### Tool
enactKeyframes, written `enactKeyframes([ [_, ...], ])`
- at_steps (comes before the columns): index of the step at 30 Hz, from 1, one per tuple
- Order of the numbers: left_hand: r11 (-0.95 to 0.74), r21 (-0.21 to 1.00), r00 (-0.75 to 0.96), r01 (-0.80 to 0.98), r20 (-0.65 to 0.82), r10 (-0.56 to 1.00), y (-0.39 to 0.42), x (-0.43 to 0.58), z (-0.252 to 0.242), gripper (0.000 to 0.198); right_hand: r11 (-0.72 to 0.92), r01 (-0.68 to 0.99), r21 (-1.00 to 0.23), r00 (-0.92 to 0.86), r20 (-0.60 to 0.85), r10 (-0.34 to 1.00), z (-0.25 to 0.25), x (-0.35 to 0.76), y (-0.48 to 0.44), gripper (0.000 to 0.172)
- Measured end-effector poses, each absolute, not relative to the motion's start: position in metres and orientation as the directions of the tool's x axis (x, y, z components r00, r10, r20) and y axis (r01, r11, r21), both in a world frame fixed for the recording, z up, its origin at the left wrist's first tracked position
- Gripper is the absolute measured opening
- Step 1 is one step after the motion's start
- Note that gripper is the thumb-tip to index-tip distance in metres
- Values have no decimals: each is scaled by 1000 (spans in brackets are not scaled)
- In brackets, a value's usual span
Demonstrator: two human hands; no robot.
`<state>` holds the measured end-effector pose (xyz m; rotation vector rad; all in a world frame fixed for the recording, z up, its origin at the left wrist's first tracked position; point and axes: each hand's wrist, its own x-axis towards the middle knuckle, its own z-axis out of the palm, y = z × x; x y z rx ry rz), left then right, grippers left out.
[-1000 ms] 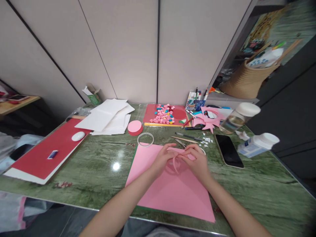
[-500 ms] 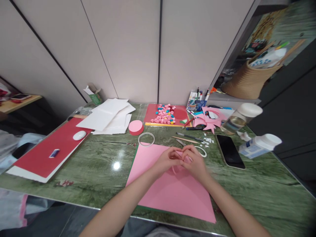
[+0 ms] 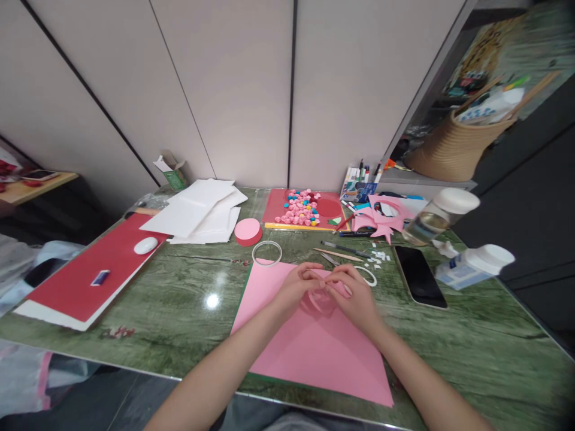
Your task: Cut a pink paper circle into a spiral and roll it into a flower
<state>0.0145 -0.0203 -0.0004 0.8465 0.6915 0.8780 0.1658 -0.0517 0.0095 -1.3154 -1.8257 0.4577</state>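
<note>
My left hand (image 3: 296,287) and my right hand (image 3: 353,294) meet over the upper part of a pink sheet of paper (image 3: 309,359). Both pinch a curled pink paper strip (image 3: 320,301) between their fingertips, and its loop hangs just above the sheet. Part of the strip is hidden behind the fingers. Just beyond my hands lie scissors (image 3: 331,260), partly covered, with a white ring (image 3: 369,277) beside my right hand that may be their handle. A roll of tape (image 3: 266,254) rests at the sheet's top left corner.
Pink folded paper pieces (image 3: 300,209) lie on a red sheet at the back. A phone (image 3: 421,276), a white bottle (image 3: 476,266) and a clear bottle (image 3: 442,215) stand right. White papers (image 3: 197,206) and a red board (image 3: 96,269) are left; pencils (image 3: 344,254) lie ahead.
My hands have shifted slightly, with the fingertips moving a little left along the pink strip. More of its loop shows below my fingers.
</note>
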Motion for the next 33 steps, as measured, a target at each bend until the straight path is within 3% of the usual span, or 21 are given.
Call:
enactKeyframes([
  [14, 332, 885, 414, -326, -182, 892, -23, 17, 3, 43, 389, 523, -759, -160, 360, 919, 0, 161, -54, 26],
  [33, 335, 886, 456, -319, -166, 874, -27, 22, 1, 43, 334, 503, -797, -45, 362, 931, 0, 164, -49, 5],
])
